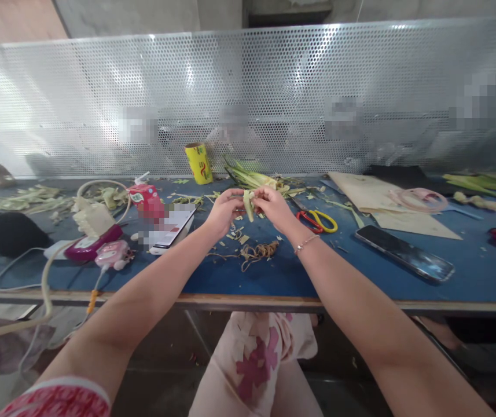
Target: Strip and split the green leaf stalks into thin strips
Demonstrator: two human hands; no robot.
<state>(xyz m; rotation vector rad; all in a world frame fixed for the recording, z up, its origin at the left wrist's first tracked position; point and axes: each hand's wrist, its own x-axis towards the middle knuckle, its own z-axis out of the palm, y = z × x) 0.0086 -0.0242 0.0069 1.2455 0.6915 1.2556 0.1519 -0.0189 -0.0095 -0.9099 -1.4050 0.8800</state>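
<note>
Over the middle of the blue table, my left hand point(227, 212) and my right hand point(269, 206) meet around a small pale green plant strip point(248, 206). The fingers of both hands pinch it; its lower end hangs down between them. Just behind lies a bundle of long green leaves and stalks point(256, 178). Scissors point(317, 221) with red and yellow handles rest to the right of my right hand. Below my hands is a loose tangle of brown twine point(258, 252) among small plant scraps.
A yellow tube point(198, 163) stands by the perforated metal screen point(265, 87). At left are a red drink carton point(147, 201), a phone point(173, 226), a purple power strip point(94, 242) and cables. At right lie a dark phone point(404, 252), brown paper point(360, 194) and more leaves point(482, 184).
</note>
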